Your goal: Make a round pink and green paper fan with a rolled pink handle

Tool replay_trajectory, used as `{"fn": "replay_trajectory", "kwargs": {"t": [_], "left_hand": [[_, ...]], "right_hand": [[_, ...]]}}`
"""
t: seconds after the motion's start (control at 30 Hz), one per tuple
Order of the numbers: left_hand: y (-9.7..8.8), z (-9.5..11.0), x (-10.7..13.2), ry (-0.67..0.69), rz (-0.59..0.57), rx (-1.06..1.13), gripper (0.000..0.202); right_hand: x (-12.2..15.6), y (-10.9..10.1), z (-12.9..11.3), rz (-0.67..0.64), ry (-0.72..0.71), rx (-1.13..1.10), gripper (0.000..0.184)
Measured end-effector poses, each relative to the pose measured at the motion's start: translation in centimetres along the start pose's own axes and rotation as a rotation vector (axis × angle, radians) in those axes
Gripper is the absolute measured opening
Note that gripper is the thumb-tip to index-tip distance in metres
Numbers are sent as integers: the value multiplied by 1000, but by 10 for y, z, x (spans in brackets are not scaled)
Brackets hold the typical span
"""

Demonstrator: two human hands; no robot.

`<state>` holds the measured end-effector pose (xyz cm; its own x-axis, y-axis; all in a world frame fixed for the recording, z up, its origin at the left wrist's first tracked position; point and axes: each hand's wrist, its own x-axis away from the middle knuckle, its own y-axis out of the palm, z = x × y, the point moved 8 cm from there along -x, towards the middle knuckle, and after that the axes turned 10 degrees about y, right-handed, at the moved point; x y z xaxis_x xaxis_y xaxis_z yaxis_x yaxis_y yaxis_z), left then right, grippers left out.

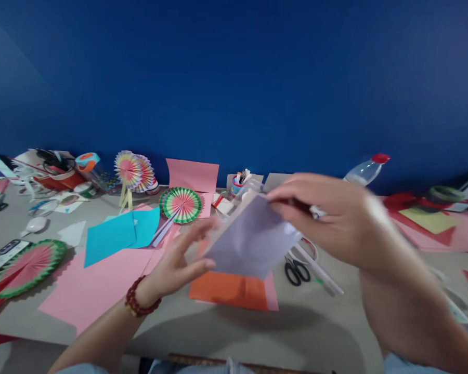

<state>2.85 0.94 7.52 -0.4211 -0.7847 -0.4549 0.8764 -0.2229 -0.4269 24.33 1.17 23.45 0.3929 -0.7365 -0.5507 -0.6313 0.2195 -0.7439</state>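
My right hand (323, 213) pinches the top corner of a light purple sheet of paper (249, 241), which it holds up tilted over the table. At the sheet's left edge is my left hand (179, 259), its thumb and fingers apart; whether the thumb touches the paper I cannot tell. Both hands are slightly blurred. Beneath the purple sheet lies orange paper (230, 291) on top of a pink piece. Black-handled scissors (297, 271) rest to the right of it, beside a white paper stick (322, 275).
Blue paper (113, 234) and a large pink sheet (101, 285) lie on the left. Green-edged paper fans (181, 205) are about, with a clear bottle with a red cap (364, 171) at the back right. Pink and red papers (444, 228) lie far right. A blue wall (234, 78) stands behind.
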Motion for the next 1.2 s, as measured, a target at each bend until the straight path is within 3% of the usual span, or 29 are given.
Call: {"fn": "replay_trajectory", "kwargs": {"t": [0.07,0.1,0.2,0.27,0.33,0.4,0.53,0.67,0.87,1.0,1.07,1.2], "left_hand": [[26,-16,6,-251,-137,289,41],[36,-25,13,-372,-135,412,41],[45,-50,38,-584,51,663,37],[45,-64,55,-655,157,738,35],[43,-75,69,-702,213,781,35],[44,-83,79,-746,248,815,34],[45,-92,89,-785,317,828,34],[48,-93,90,-784,351,805,35],[46,-95,97,-789,470,806,43],[33,-104,106,-775,610,802,32],[22,-109,111,-746,675,785,26],[10,-115,113,-704,674,779,23]], "right_hand": [[4,26,19,-63,110,-81,19],[7,34,31,-66,171,-136,23],[30,36,71,114,358,-269,23],[55,36,94,231,471,-296,21],[84,46,110,268,596,-368,22],[110,67,116,212,680,-475,22],[141,107,102,101,707,-682,23],[148,128,89,21,725,-606,17],[142,125,90,131,677,-526,25],[156,112,116,224,777,-505,24],[171,97,137,339,868,-488,26],[201,62,170,639,998,-510,32]]}}
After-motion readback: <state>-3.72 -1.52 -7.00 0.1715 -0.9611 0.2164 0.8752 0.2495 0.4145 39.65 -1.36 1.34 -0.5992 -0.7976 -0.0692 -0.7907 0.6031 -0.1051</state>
